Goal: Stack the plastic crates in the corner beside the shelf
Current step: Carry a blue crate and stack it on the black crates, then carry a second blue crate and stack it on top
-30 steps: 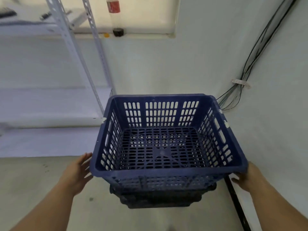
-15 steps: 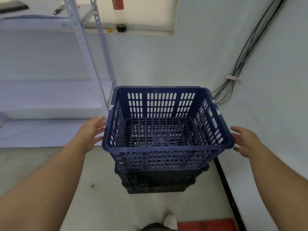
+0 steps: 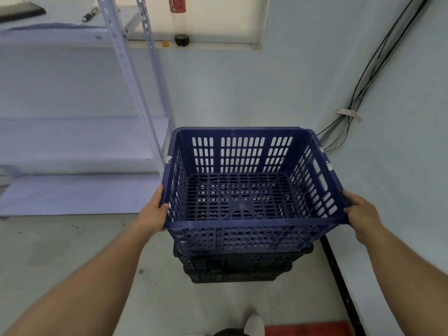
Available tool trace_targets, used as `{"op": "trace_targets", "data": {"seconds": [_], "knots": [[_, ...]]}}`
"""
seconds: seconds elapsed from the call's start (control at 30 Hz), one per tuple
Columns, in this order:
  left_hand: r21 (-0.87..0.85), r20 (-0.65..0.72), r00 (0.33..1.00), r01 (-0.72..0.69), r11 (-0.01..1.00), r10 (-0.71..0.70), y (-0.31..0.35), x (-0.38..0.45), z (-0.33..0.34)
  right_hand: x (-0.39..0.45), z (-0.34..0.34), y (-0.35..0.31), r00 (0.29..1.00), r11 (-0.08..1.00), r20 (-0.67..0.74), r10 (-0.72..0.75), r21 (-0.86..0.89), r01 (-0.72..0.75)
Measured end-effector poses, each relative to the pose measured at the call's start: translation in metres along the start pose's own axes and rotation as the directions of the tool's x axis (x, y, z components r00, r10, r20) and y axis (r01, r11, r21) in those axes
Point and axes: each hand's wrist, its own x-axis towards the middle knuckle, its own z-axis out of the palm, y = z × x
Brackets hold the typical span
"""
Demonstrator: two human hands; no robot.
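Left hand (image 3: 154,215): fingers (image 3: 163,206) curled over the near-left corner of the blue crate (image 3: 244,190), closed on its rim. Right hand (image 3: 361,215): fingers (image 3: 349,197) wrapped round the near-right corner of the same rim, thumb on top. Both grips closed on the crate, at matching height.

Blue crate empty, slotted walls and floor, sitting on or nested into a darker crate (image 3: 237,267) beneath; I cannot tell if it is fully seated. The lower crate stands on the floor (image 3: 72,263).

Stack sits in the corner: metal shelf (image 3: 80,151) just to its left, wall (image 3: 400,166) close on the right, a bundle of cables (image 3: 349,112) running down that wall behind the crate.

Judgement: step in hand is settling or squaring the top crate on the stack. To do it well, keep both hands level so the rim does not cock, line the near edges up with the crate below, press down evenly until it beds, then nudge the stack toward the corner without snagging the cables or knocking the shelf upright
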Motion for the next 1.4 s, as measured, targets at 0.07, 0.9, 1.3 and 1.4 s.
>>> {"op": "trace_targets", "data": {"seconds": [0.07, 0.9, 1.3, 1.4], "knots": [[-0.001, -0.012, 1.0, 0.004, 1.0, -0.004, 0.0, 0.002, 0.0, -0.001, 0.0, 0.001, 1.0, 1.0, -0.001, -0.013, -0.01, 0.013], [-0.071, 0.346, 0.868, -0.353, 0.933, 0.355, 0.044, -0.115, 0.128, -0.137, -0.075, 0.094, 0.923, 0.998, -0.384, -0.021, -0.061, -0.002], [-0.08, 0.657, 0.627, -0.494, 0.866, 0.418, -0.037, -0.345, 0.253, -0.353, -0.228, 0.273, 0.804, 0.982, -0.565, 0.188, 0.121, -0.144], [-0.112, 0.74, 0.522, -0.526, 0.843, 0.424, -0.063, -0.42, 0.277, -0.42, -0.269, 0.323, 0.729, 0.966, -0.634, 0.259, 0.188, -0.18]]}}
